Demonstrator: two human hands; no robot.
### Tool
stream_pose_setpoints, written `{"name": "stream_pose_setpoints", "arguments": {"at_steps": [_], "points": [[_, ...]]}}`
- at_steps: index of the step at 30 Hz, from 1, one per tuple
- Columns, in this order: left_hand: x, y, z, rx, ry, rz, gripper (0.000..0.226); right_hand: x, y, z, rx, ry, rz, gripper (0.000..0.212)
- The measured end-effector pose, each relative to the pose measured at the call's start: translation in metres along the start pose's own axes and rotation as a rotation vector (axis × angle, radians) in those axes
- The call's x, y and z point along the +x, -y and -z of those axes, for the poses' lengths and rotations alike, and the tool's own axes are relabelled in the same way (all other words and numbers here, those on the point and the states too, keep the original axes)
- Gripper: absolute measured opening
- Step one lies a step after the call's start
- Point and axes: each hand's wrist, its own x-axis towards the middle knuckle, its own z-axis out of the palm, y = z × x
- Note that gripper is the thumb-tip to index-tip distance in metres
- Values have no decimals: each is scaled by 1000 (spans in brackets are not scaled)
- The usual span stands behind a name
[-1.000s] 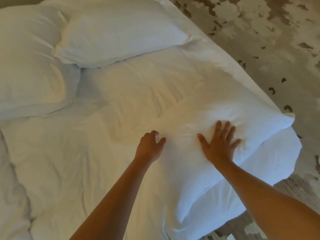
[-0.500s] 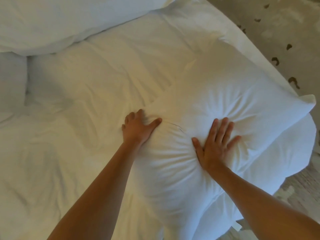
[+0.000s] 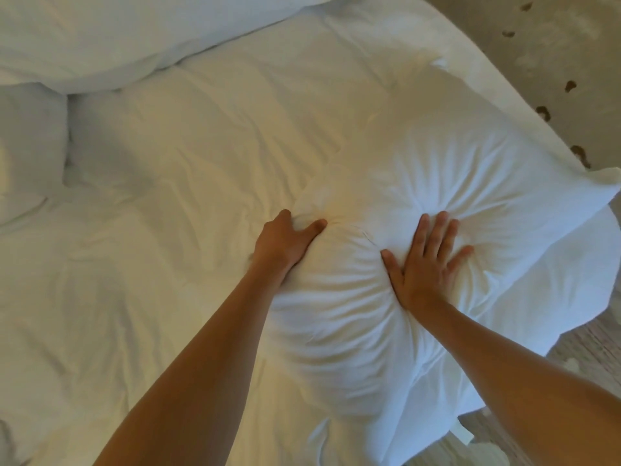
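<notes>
The bed (image 3: pixel 151 264), under a rumpled white duvet, stands on a mottled grey floor (image 3: pixel 554 45). Two other pillows (image 3: pixel 117 35) lie further up. A plump white pillow (image 3: pixel 470 169) sits at the bed's right edge, deeply creased. The right hand (image 3: pixel 426 264) presses flat into it, fingers spread. The left hand (image 3: pixel 284 242) grips its left edge.

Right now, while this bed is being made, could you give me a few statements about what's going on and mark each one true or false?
1. The left hand and right hand both touch the pillow. True.
2. The right hand is clenched into a fist. False: it lies flat with fingers spread, pressing a dent into the pillow.
3. The pillow sits in the middle of the bed. False: it lies at the bed's edge, next to the floor.
4. Other pillows lie further up the bed. True.
</notes>
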Motion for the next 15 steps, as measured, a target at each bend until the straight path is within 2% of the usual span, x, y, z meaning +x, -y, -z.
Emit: {"name": "stream_pose_setpoints", "arguments": {"at_steps": [6,10,12,15], "points": [[-50,-9,21,-2,5,-95,67,-34,-9,52,-59,104,54,97],[-111,-1,36,-8,-24,-167,61,-69,-11,102,57,180,72,93],[-151,10,49,-33,-48,-195,60,-90,-5,129,138,166,89,86],[-211,29,83,-48,-91,-254,54,-122,20,169,246,47,206,78]]}}
